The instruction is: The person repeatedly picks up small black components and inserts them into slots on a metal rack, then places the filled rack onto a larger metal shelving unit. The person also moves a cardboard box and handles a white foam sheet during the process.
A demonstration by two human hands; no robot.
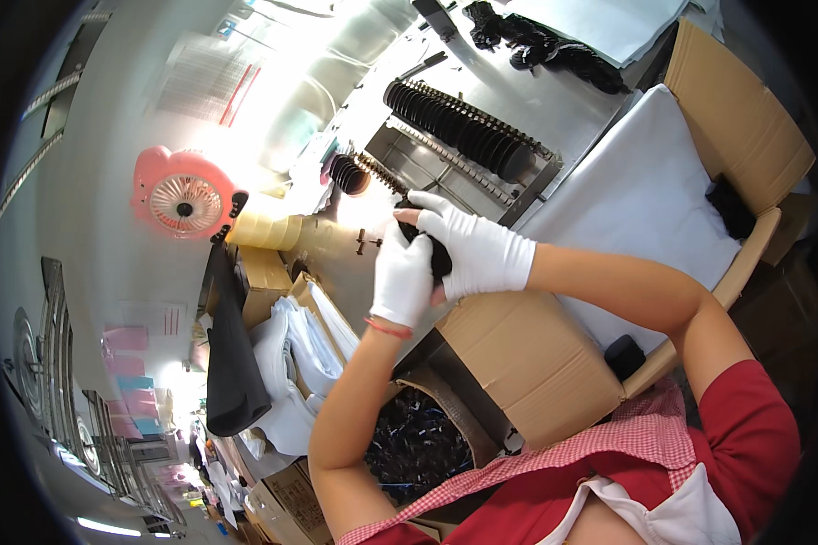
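Observation:
My left hand (404,275) and my right hand (474,243), both in white gloves with some bare fingertips, come together over the metal bench. Between them they grip a dark, black item (440,261); the gloves cover most of it, so its kind cannot be made out. Just beyond my fingers runs a metal rack (493,191) with a long row of round black discs (459,127) standing on edge. A shorter group of dark discs (347,174) stands left of it. Small metal fittings (365,242) lie on the bench left of my left hand.
A cardboard box (745,109) lined with white sheet (645,200) stands at the right. Below my hands, another box holds many black pieces (415,445). A pink fan (184,200), yellow tape rolls (265,227) and a black roll (234,381) are at the left; black plastic (554,54) lies at the back.

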